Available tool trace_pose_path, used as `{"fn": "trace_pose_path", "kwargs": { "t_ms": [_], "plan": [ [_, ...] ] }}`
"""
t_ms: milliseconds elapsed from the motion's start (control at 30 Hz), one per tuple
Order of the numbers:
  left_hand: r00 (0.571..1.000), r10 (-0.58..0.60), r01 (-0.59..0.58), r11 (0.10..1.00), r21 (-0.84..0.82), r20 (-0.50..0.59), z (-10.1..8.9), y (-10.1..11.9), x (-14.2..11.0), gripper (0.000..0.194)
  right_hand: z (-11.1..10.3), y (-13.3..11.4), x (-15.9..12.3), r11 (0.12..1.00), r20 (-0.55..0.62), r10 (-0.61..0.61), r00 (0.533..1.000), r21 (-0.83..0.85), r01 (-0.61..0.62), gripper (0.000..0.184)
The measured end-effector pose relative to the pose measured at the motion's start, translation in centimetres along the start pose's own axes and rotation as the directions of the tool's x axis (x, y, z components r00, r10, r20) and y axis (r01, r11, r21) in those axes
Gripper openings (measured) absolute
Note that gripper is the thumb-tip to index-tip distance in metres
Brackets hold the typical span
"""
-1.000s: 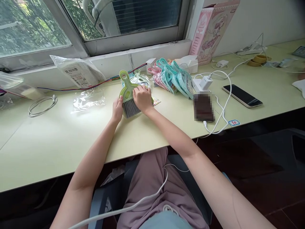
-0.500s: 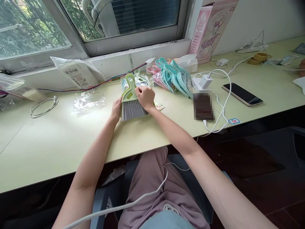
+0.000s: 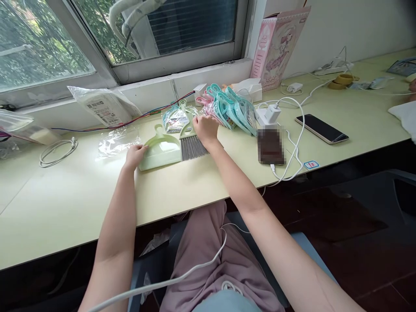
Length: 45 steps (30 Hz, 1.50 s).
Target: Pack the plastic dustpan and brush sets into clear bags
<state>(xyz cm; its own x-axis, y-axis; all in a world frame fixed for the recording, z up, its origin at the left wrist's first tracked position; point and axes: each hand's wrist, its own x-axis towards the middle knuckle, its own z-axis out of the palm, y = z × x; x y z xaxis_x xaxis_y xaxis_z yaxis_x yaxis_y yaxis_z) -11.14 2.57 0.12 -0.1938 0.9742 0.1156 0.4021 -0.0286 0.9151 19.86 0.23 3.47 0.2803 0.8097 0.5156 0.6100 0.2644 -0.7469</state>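
Note:
A small light green dustpan [image 3: 161,151] lies flat on the pale green desk [image 3: 81,195]. My left hand [image 3: 134,155] grips its left edge, fingers closed on it. Just to the right lies a little green brush with grey bristles [image 3: 191,146], bristles toward me. My right hand [image 3: 205,128] is closed over the brush's handle. Behind them sits a packaged dustpan set in clear plastic [image 3: 175,118], and a pile of pink and teal packaged sets [image 3: 232,109] lies to the right.
An empty clear bag [image 3: 118,139] and a coiled white cable [image 3: 56,149] lie left. A blurred dark item [image 3: 270,145], a charger with cables [image 3: 271,113] and a phone [image 3: 321,128] lie right. A pink box [image 3: 276,43] leans at the window sill.
The brush and dustpan were nested together under both hands. Now they are apart: my left hand has drawn the dustpan to the left, while my right hand keeps the brush.

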Motion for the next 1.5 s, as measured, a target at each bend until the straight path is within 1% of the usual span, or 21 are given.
{"fn": "trace_pose_path", "kwargs": {
  "t_ms": [33, 100, 133, 200, 267, 333, 400, 500, 600, 667, 733, 833, 900, 967, 1033, 1067, 1167, 1267, 1367, 1433, 1500],
  "plan": [
    [0.999, 0.049, -0.046, 0.988, 0.146, -0.017, 0.4, 0.3, -0.3, 0.016, 0.3, 0.5, -0.1, 0.998, 0.023, 0.009, 1.0, -0.061, -0.007, 0.032],
    [0.99, 0.137, -0.116, 0.9, 0.42, -0.02, 0.9, 1.0, -0.8, 0.011, 0.9, 1.3, -0.3, 0.975, 0.095, 0.057, 0.994, -0.221, -0.034, 0.029],
    [0.987, 0.163, -0.14, 0.851, 0.505, -0.003, 1.0, 1.3, -1.1, 0.014, 1.1, 1.6, -0.4, 0.951, 0.135, 0.084, 0.987, -0.307, -0.039, 0.029],
    [0.986, 0.16, -0.153, 0.768, 0.622, 0.044, 1.0, 1.8, -1.4, 0.024, 1.1, 1.8, -0.6, 0.891, 0.187, 0.127, 0.974, -0.452, -0.029, 0.031],
    [0.989, 0.129, -0.146, 0.72, 0.678, 0.076, 0.7, 1.9, -1.4, 0.031, 0.9, 1.7, -0.5, 0.843, 0.211, 0.158, 0.965, -0.538, -0.021, 0.035],
    [0.989, 0.112, -0.148, 0.706, 0.692, 0.097, 0.5, 1.7, -1.4, 0.037, 0.6, 1.4, -0.3, 0.815, 0.222, 0.181, 0.958, -0.58, -0.02, 0.035],
    [0.987, 0.103, -0.16, 0.698, 0.698, 0.124, 0.4, 1.4, -1.3, 0.039, 0.5, 1.3, -0.2, 0.798, 0.236, 0.169, 0.957, -0.603, 0.008, 0.031],
    [0.983, 0.105, -0.182, 0.683, 0.707, 0.151, 0.5, 1.0, -1.1, 0.036, 0.6, 1.4, -0.3, 0.766, 0.26, 0.137, 0.956, -0.64, 0.065, 0.029],
    [0.979, 0.143, -0.205, 0.689, 0.695, 0.147, 0.7, 0.6, -0.9, 0.026, 0.8, 1.8, -0.4, 0.749, 0.272, 0.146, 0.951, -0.658, 0.073, 0.029],
    [0.978, 0.165, -0.209, 0.732, 0.649, 0.128, 0.9, 0.4, -0.6, 0.019, 0.8, 2.1, -0.4, 0.752, 0.257, 0.144, 0.956, -0.656, 0.063, 0.029],
    [0.979, 0.177, -0.204, 0.814, 0.544, 0.102, 1.0, 0.2, -0.3, 0.013, 0.7, 2.4, -0.4, 0.769, 0.242, 0.129, 0.962, -0.636, 0.057, 0.026],
    [0.988, 0.149, -0.151, 0.954, 0.261, 0.03, 0.9, -0.1, 0.2, 0.01, 0.6, 2.7, -0.1, 0.831, 0.202, 0.069, 0.977, -0.554, 0.056, 0.022],
    [0.995, 0.092, -0.09, 0.995, 0.038, -0.041, 0.8, -0.1, 0.5, 0.012, 0.5, 2.9, 0.2, 0.889, 0.167, -0.014, 0.986, -0.449, 0.089, 0.022],
    [0.993, 0.04, -0.057, 0.986, -0.158, -0.111, 0.6, -0.1, 0.9, 0.016, 0.5, 2.7, 0.4, 0.934, 0.158, -0.135, 0.978, -0.31, 0.179, 0.021],
    [0.985, 0.024, -0.077, 0.948, -0.308, -0.173, 0.3, -0.2, 1.2, 0.02, 0.5, 2.3, 0.3, 0.938, 0.153, -0.263, 0.953, -0.192, 0.29, 0.023],
    [0.981, 0.027, -0.098, 0.925, -0.366, -0.193, 0.1, -0.3, 1.3, 0.021, 0.5, 1.9, 0.2, 0.928, 0.147, -0.314, 0.938, -0.16, 0.336, 0.024],
    [0.972, 0.031, -0.141, 0.869, -0.474, -0.232, -0.3, -0.5, 1.7, 0.021, 0.7, 0.9, -0.7, 0.887, 0.121, -0.421, 0.899, -0.155, 0.436, 0.032],
    [0.968, 0.002, -0.136, 0.845, -0.516, -0.252, -0.4, -0.6, 1.7, 0.019, 1.1, 0.3, -1.5, 0.844, 0.112, -0.498, 0.86, -0.163, 0.511, 0.033],
    [0.977, 0.012, -0.129, 0.824, -0.552, -0.211, 0.1, -0.1, 1.3, 0.019, 1.9, 0.1, -2.1, 0.821, 0.115, -0.541, 0.833, -0.142, 0.553, 0.031],
    [0.988, 0.051, -0.125, 0.813, -0.568, -0.145, 0.9, 0.5, 0.7, 0.022, 2.3, 0.0, -2.3, 0.813, 0.142, -0.552, 0.822, -0.127, 0.568, 0.031],
    [0.993, 0.098, -0.114, 0.818, -0.563, -0.058, 2.0, 1.2, -0.1, 0.027, 2.7, -0.1, -2.6, 0.811, 0.178, -0.552, 0.815, -0.113, 0.574, 0.03]
  ]
}}
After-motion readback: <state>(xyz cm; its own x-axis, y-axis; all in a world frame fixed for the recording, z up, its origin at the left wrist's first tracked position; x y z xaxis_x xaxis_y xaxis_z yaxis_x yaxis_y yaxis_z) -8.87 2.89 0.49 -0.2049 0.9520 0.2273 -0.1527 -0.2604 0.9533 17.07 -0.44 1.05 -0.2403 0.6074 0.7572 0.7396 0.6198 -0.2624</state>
